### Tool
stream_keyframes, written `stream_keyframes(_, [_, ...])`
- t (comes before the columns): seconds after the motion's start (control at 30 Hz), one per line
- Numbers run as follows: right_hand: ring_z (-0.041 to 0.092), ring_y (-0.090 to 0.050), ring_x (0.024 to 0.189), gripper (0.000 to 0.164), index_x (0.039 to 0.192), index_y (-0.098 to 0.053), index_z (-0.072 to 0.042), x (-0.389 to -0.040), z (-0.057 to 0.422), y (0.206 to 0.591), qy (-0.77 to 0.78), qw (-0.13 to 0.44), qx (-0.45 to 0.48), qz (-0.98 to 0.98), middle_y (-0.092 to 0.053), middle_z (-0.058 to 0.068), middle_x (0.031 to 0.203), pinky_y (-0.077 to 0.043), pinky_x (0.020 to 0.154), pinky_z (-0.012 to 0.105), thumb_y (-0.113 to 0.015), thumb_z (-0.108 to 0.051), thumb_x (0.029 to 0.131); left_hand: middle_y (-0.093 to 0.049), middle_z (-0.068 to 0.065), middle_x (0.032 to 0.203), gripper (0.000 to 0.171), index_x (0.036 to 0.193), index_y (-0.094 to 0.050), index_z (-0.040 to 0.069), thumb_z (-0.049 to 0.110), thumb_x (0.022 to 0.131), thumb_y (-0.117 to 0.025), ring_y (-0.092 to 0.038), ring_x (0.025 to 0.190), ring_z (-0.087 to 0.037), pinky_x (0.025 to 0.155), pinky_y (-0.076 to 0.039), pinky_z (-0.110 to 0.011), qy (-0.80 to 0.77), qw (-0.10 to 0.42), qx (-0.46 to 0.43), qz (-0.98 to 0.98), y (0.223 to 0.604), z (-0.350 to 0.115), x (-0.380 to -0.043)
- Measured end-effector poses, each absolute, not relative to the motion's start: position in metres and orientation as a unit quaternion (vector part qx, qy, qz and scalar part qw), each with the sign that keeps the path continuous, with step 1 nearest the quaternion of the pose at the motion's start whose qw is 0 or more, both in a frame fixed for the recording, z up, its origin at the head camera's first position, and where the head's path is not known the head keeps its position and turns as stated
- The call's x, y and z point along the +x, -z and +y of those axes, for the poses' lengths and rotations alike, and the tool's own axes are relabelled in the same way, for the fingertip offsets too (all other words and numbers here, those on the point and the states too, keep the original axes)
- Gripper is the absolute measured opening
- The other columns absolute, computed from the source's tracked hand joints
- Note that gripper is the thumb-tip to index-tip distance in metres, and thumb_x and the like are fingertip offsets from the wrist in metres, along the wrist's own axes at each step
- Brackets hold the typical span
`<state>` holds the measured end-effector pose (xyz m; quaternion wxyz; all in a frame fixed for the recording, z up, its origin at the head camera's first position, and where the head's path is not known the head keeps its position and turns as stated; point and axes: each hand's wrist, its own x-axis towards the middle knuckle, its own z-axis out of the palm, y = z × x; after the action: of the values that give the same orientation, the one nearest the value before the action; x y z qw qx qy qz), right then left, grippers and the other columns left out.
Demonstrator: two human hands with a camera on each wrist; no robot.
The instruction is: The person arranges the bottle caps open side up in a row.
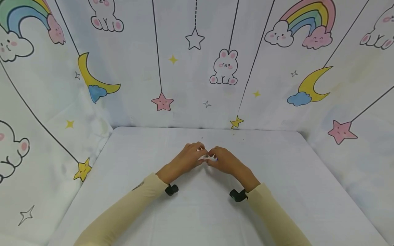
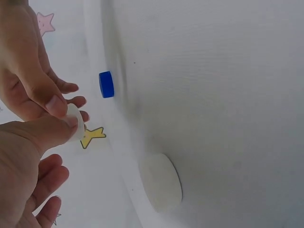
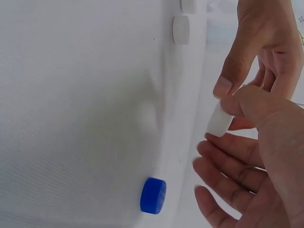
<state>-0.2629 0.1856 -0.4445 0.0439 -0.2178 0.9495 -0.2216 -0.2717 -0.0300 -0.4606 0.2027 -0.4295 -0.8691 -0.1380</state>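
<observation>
A small white cap [image 2: 76, 124] is held up off the table between both hands. The thumb of my left hand [image 1: 187, 159] presses on it from one side. Thumb and fingers of my right hand [image 1: 227, 161] pinch the same cap [image 3: 220, 121] from the other side. On the table near the right hand lies a blue cap [image 3: 153, 195], apart from both hands. Nearer the left hand a round white piece [image 2: 161, 183] rests on the tabletop. The fingers hide much of the held cap in the head view.
The white-covered table [image 1: 203, 212] ends at a cloth backdrop [image 1: 132, 68] printed with stars, moons and rabbits. Two white round pieces stand on the table in the right wrist view, one white piece [image 3: 181, 30] beside another [image 3: 188, 5] cut by the frame's top.
</observation>
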Motion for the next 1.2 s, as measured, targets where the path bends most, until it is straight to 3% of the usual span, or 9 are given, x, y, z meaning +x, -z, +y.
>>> stream_keyframes(0.53, [0.022, -0.064, 0.105, 0.032, 0.126, -0.072, -0.005, -0.2576, 0.1849, 0.4430, 0.254, 0.063, -0.232, 0.937, -0.071, 0.005, 0.117, -0.055, 0.091, 0.042, -0.067, -0.026, 0.103, -0.065, -0.004, 0.122, 0.022, 0.115, -0.075, 0.021, 0.019, 0.094, -0.083, -0.065, 0.112, -0.023, 0.097, -0.052, -0.043, 0.128, 0.208, -0.443, -0.863, 0.4604, -0.0358, -0.2689])
stream_keyframes(0.73, [0.019, -0.064, 0.100, 0.029, 0.123, -0.074, -0.005, -0.2577, 0.1846, 0.4418, 0.256, 0.052, -0.244, 0.934, -0.072, 0.003, 0.111, -0.055, 0.087, 0.040, -0.064, -0.025, 0.104, -0.066, -0.002, 0.121, 0.016, 0.113, -0.077, 0.021, 0.019, 0.097, -0.080, -0.065, 0.110, -0.022, 0.095, -0.052, -0.043, 0.144, 0.206, -0.438, -0.863, 0.4629, -0.0364, -0.2719])
stream_keyframes(1.0, [0.022, -0.065, 0.103, 0.029, 0.124, -0.074, -0.008, -0.2590, 0.1837, 0.4446, 0.262, 0.036, -0.246, 0.932, -0.072, 0.004, 0.112, -0.056, 0.090, 0.041, -0.062, -0.027, 0.106, -0.064, -0.005, 0.121, 0.011, 0.108, -0.077, 0.015, 0.020, 0.099, -0.077, -0.065, 0.111, -0.024, 0.095, -0.051, -0.049, 0.215, 0.165, -0.397, -0.877, 0.4643, -0.0378, -0.2761])
stream_keyframes(1.2, [0.022, -0.065, 0.107, 0.036, 0.133, -0.067, -0.010, -0.2568, 0.1843, 0.4457, 0.259, 0.028, -0.242, 0.935, -0.068, 0.004, 0.119, -0.057, 0.092, 0.041, -0.072, -0.025, 0.101, -0.063, -0.010, 0.128, 0.013, 0.109, -0.079, 0.014, 0.023, 0.100, -0.075, -0.062, 0.120, -0.031, 0.100, -0.047, -0.055, 0.274, 0.094, -0.323, -0.901, 0.4597, -0.0377, -0.2775])
